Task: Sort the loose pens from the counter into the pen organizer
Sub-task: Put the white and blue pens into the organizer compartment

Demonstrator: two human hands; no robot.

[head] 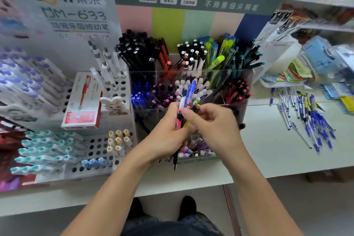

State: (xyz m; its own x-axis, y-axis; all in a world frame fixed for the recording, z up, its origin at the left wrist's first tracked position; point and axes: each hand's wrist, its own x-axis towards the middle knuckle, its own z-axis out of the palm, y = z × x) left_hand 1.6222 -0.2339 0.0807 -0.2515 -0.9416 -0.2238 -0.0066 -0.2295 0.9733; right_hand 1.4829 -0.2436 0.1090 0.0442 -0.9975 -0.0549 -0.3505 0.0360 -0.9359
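A clear acrylic pen organizer stands on the white counter, its compartments packed with black, red, white, green, blue and pink pens. Right in front of it my left hand grips a bunch of mixed pens, upright, with blue, pink, yellow and black ones showing. My right hand pinches the top of one pen in that bunch. A pile of loose blue-and-white pens lies on the counter to the right, apart from both hands.
A white perforated display with teal, yellow and blue pens fills the left side, with a red-and-white pen box on it. Packaged goods and shelves stand at the right. The counter's front edge runs just below my wrists.
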